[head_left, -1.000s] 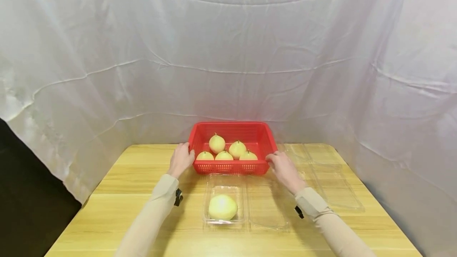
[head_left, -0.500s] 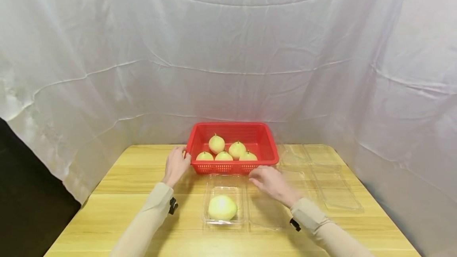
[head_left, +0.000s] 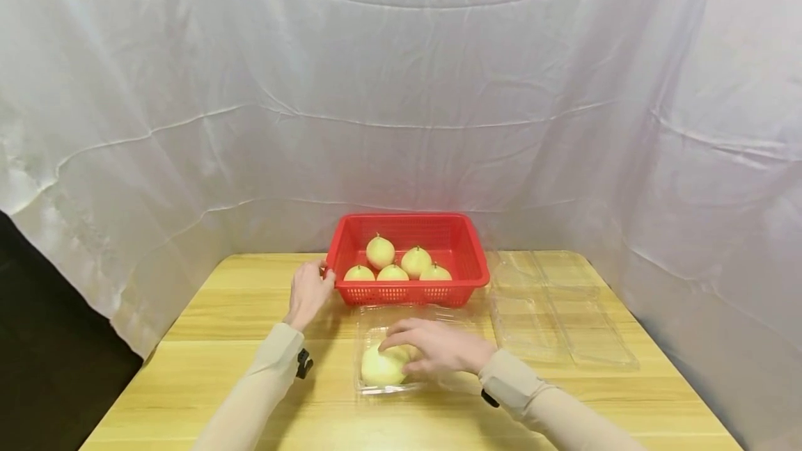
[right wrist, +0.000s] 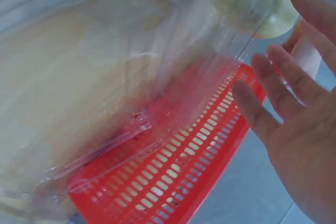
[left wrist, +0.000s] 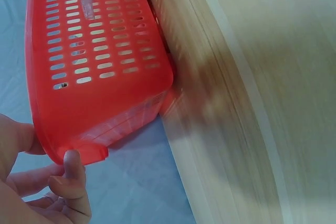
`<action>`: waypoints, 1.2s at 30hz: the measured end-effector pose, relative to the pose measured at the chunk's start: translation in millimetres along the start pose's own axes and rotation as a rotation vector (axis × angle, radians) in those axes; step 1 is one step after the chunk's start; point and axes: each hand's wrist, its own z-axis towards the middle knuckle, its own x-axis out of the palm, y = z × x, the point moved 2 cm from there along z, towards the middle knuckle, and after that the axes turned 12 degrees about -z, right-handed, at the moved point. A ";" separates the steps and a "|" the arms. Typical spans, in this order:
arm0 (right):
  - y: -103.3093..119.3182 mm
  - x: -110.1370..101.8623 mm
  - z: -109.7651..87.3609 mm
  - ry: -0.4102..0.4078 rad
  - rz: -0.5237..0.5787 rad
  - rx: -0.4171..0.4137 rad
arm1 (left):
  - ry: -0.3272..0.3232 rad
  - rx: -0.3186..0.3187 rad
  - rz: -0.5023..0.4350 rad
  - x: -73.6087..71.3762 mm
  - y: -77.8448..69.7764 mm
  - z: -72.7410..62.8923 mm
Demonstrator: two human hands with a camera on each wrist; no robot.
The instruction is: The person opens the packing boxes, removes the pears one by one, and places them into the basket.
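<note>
In the head view, my left hand (head_left: 309, 294) holds the left end of a red plastic basket (head_left: 410, 291). The left wrist view has its thumb and fingers around the basket's rim (left wrist: 86, 153). Several pale yellow pears (head_left: 380, 252) with stems lie inside the basket. In front stands a clear plastic clamshell box (head_left: 362, 385) with one pear (head_left: 379, 367) in it. My right hand (head_left: 441, 346) reaches over this box, fingertips right at the pear. In the right wrist view its fingers (right wrist: 286, 72) are spread, close to the clear plastic (right wrist: 94, 72).
More clear plastic boxes (head_left: 592, 329) lie flat at the table's right side. The wooden table (head_left: 238, 339) ends at the back against a pale grey curtain (head_left: 401, 124). Something black (head_left: 56, 346) stands beyond the left edge.
My right hand has left the basket's right end and come forward and left to the boxed pear. Box and pear have shifted slightly left. The left hand has slid a little along the basket's end.
</note>
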 end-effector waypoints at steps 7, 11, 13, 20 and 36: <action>10.5 7.4 11.6 0.094 -0.005 -0.038 | -0.004 -0.004 -0.013 0.3 1.4 -0.2; 13.4 9.5 15.1 0.115 -0.009 -0.029 | 0.004 -0.016 -0.022 1.0 1.2 -0.9; 14.0 9.9 16.0 0.126 -0.008 -0.012 | 0.007 -0.021 -0.022 1.4 1.4 -1.0; 11.8 14.2 18.3 0.113 -0.012 0.082 | 0.003 -0.025 -0.026 2.1 1.2 -1.7; 8.6 15.0 34.6 0.066 -0.058 0.127 | 0.004 -0.009 -0.015 2.6 2.2 -0.7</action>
